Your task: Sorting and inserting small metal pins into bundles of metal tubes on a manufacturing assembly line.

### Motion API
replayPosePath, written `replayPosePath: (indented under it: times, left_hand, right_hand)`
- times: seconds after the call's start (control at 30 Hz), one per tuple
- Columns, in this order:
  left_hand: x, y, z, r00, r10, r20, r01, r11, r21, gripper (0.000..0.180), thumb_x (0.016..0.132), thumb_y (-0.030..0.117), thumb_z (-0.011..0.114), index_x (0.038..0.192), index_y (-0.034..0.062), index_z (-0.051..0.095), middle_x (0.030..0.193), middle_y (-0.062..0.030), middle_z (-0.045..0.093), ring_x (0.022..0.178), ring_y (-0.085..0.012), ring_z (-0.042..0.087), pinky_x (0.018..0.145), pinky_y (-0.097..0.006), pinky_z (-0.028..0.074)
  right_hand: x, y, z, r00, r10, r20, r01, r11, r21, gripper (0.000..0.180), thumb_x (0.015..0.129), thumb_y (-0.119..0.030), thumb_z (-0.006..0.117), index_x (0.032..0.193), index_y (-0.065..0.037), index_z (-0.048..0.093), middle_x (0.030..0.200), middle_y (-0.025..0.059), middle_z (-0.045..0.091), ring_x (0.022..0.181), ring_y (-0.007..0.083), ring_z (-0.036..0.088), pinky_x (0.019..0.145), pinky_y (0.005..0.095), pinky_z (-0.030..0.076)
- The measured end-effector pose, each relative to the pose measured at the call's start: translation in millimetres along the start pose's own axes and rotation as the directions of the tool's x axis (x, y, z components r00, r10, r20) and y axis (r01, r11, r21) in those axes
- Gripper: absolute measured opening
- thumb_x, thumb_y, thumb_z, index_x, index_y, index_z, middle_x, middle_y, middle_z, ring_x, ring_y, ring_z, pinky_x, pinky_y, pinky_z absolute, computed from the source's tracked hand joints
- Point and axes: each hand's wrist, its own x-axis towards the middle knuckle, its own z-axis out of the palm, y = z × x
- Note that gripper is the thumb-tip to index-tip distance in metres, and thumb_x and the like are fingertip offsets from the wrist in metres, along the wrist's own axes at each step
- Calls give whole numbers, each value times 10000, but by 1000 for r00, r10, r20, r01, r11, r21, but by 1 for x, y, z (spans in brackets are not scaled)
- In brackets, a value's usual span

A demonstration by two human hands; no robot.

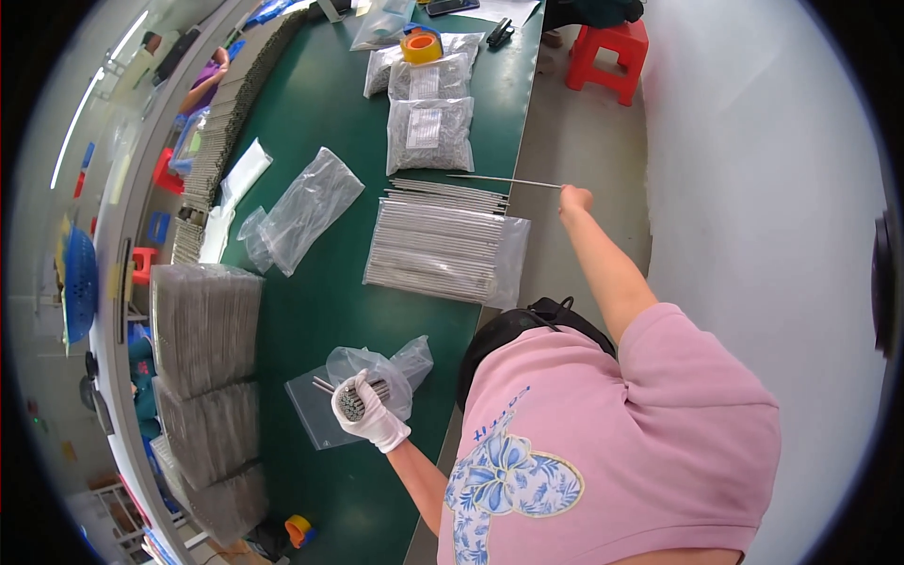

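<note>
Gripping rods point(352, 406), left hand point(374, 417) clasps a bundle over green table point(344, 508); right hand point(575, 200), over grey floor point(593, 141), one rod point(513, 180).

deep green running right across the worktop point(325, 108), silvery grey on the rods point(450, 195), white on the glove point(381, 428)! and look at this pink shirt point(659, 433), with its blue-and-white leafy bow print point(518, 482)! yellow and orange on the tape roll point(421, 47), bright red stool point(612, 40), pale grey wall point(772, 188)!

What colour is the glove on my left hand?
White; the glove shows best in the head view.
</note>
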Motion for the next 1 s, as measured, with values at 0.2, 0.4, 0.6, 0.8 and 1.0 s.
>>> replayPosePath:
  times: [0.2,0.4,0.6,0.8,1.0]
  left_hand:
    - [-1,1,-2,1000,-3,-8,3,1000,13,86,804,-27,603,872,-29,549,822,-116,634,751,-197,630,716,-294,527]
    - [-6,9,-6,996,-64,-56,63,998,-13,125,808,-17,612,920,-24,558,853,-121,644,782,-172,617,706,-284,520]
    - [-5,15,3,993,-121,-8,119,986,-117,154,782,-25,648,930,-20,607,862,-78,658,741,-102,605,665,-222,502]
    - [-7,18,4,982,-183,35,186,972,-144,197,769,-11,664,962,-22,623,884,-75,668,773,-104,615,696,-223,497]
    - [-8,18,4,986,-165,23,166,980,-111,182,739,30,704,911,-4,654,850,-64,676,755,-111,627,702,-239,495]
  right_hand:
    - [-15,19,31,947,65,315,-14,987,-163,151,776,-185,622,811,-38,615,694,69,535,558,168,475,415,309,418]
    - [-9,44,51,920,-226,322,358,820,-448,422,823,-340,437,925,35,602,915,254,605,841,397,587,759,462,438]
    - [-71,8,42,710,-354,609,540,828,-148,285,828,-199,425,907,20,590,792,154,602,773,235,586,703,334,449]
    - [-244,-28,11,-228,-511,829,775,421,472,68,771,-30,619,834,-25,645,774,58,598,719,154,559,656,261,440]
    - [-335,-32,-7,-582,-377,721,542,482,689,109,755,27,624,854,-17,634,809,65,636,734,162,610,660,247,470]
